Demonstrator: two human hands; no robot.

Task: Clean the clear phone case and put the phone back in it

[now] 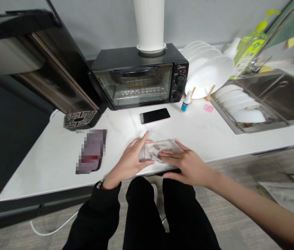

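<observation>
Near the counter's front edge lies a flat rectangular thing, pale or clear at its rim, with a crumpled whitish cloth or tissue [153, 152] over it or inside it; I cannot tell which. My left hand [132, 156] spans its left end, fingers along the far side and thumb on the near side, index finger sticking up. From the right, my right hand [183, 161] reaches over it with fingers stretched and apart. Its middle fingertips rest flat on the whitish material, and the thumb hangs apart by the counter edge. The palms hide part of it.
Behind my hands lies a dark-screened phone [155, 116]; a small spray bottle [185, 103] and pink paper [209, 108] are to its right. A toaster oven [139, 81] stands behind, plates [209, 76] and a sink [277, 125] right, a blurred-out flat object [92, 151] left.
</observation>
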